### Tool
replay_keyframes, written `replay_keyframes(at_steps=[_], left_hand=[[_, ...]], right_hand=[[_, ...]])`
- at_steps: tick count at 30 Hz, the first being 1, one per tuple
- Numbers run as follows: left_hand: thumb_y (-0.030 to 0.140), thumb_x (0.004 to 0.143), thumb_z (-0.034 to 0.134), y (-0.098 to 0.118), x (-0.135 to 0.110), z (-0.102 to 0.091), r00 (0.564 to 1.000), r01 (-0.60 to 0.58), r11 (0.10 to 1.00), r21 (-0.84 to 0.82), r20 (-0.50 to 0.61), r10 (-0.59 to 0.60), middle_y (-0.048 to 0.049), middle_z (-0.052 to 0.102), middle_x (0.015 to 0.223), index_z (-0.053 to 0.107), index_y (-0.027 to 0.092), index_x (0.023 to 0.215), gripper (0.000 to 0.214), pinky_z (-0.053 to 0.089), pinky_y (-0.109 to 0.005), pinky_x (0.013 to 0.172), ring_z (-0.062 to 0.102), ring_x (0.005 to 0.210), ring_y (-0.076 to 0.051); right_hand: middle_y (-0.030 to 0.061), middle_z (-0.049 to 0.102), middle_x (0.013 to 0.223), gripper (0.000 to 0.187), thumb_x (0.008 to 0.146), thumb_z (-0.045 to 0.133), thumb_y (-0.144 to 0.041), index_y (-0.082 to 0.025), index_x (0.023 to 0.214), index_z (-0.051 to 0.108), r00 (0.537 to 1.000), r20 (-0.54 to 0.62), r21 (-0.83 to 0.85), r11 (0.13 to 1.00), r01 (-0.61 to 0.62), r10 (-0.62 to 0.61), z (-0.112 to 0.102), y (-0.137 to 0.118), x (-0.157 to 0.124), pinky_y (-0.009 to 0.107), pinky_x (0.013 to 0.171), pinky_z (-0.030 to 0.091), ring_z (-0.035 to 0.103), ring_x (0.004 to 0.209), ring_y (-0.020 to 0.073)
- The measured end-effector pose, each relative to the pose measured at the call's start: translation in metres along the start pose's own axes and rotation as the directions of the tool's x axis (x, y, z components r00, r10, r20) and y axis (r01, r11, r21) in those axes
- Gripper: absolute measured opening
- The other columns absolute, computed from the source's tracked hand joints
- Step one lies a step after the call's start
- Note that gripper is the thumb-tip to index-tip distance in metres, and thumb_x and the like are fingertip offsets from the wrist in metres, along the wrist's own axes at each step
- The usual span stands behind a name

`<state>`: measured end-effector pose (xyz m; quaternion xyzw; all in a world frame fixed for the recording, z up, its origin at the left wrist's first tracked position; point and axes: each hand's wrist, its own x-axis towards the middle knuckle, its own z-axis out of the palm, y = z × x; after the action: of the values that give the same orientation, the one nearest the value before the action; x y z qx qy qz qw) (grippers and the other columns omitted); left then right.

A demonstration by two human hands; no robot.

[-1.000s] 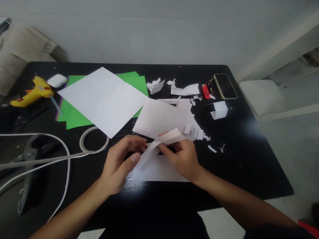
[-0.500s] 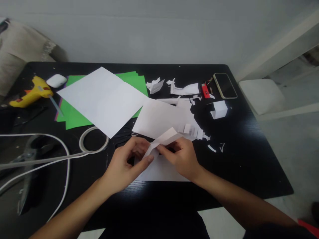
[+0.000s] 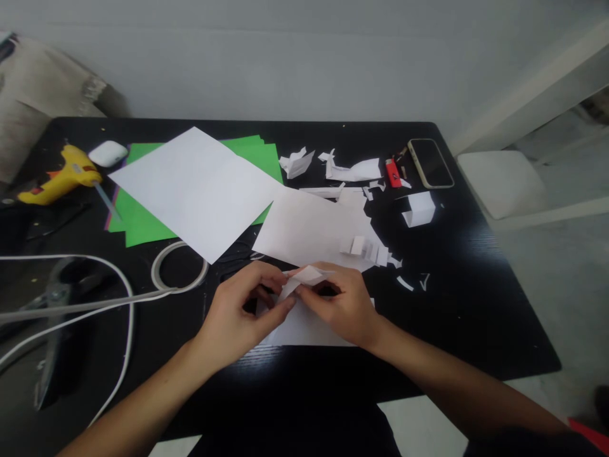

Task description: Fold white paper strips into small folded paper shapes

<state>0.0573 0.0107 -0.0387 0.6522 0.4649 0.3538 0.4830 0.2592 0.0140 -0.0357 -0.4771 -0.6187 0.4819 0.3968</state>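
Observation:
Between my two hands is a folded strip of white paper [image 3: 307,275], bent over itself at an angle. My left hand [image 3: 242,304] pinches its left end between thumb and fingers. With thumb and forefinger my right hand [image 3: 345,301] grips the strip from the right, near the bend. Some of the strip is hidden behind the fingers. Beneath both hands a white paper sheet [image 3: 309,327] lies flat on the black table. Just beyond them rests another white sheet [image 3: 309,222], with small cut paper pieces [image 3: 366,247] on its right part.
A white sheet [image 3: 195,190] overlaps green paper [image 3: 143,228] at left. The yellow glue gun [image 3: 64,178], white cable [image 3: 128,317] and pliers [image 3: 52,304] lie further left. Paper scraps [image 3: 354,170], a red lighter [image 3: 392,172], a folded paper piece [image 3: 419,209] and a phone [image 3: 431,164] are at right.
The strip's upper right end, which pointed up and away, is now folded down lower over the bend. My right hand has shifted slightly left with it; my left hand has stayed almost in place.

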Motion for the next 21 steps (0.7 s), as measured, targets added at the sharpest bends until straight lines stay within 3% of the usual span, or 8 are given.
replay_keyframes(at_steps=[6, 10, 14, 21], left_hand=[[0.024, 0.088, 0.075, 0.003, 0.0, 0.001, 0.992, 0.126, 0.988, -0.087, 0.017, -0.125, -0.0012, 0.064, 0.084, 0.062, 0.02, 0.093, 0.014, 0.053, -0.024, 0.06, 0.063, 0.072, -0.013], [0.028, 0.09, 0.073, 0.005, 0.001, 0.0, 0.983, 0.18, 0.974, -0.133, 0.009, -0.181, -0.0006, 0.063, 0.08, 0.062, 0.019, 0.09, 0.015, 0.047, -0.023, 0.057, 0.058, 0.067, -0.012], [0.029, 0.089, 0.074, 0.003, 0.003, 0.0, 0.974, 0.224, 0.952, -0.21, 0.024, -0.224, 0.0014, 0.06, 0.075, 0.06, 0.019, 0.089, 0.017, 0.042, -0.022, 0.055, 0.053, 0.064, -0.011], [0.03, 0.086, 0.077, 0.001, 0.004, -0.001, 0.966, 0.259, 0.926, -0.274, 0.052, -0.255, 0.0037, 0.054, 0.071, 0.06, 0.019, 0.088, 0.021, 0.039, -0.021, 0.056, 0.048, 0.064, -0.01]], right_hand=[[0.0054, 0.079, 0.086, 0.009, 0.088, 0.071, -0.02, -0.019, 0.09, 0.079, 1.0, 0.004, -0.016, 1.0, -0.019, 0.019, 0.001, 0.005, -0.002, 0.032, 0.066, 0.057, 0.073, 0.076, 0.0206], [0.0056, 0.077, 0.091, 0.014, 0.087, 0.074, -0.025, -0.019, 0.1, 0.077, 0.995, 0.051, 0.192, 0.977, -0.093, 0.084, 0.001, 0.001, 0.0, 0.033, 0.073, 0.059, 0.072, 0.082, 0.0204], [0.0022, 0.073, 0.086, 0.01, 0.089, 0.075, -0.029, -0.021, 0.094, 0.077, 0.983, 0.093, 0.433, 0.883, -0.182, 0.157, -0.002, -0.002, 0.005, 0.03, 0.076, 0.06, 0.07, 0.08, 0.0166], [0.0023, 0.077, 0.096, 0.016, 0.078, 0.086, -0.024, -0.025, 0.092, 0.08, 0.982, 0.009, 0.451, 0.875, -0.174, 0.19, -0.006, 0.0, 0.01, 0.035, 0.086, 0.064, 0.074, 0.093, 0.0196]])
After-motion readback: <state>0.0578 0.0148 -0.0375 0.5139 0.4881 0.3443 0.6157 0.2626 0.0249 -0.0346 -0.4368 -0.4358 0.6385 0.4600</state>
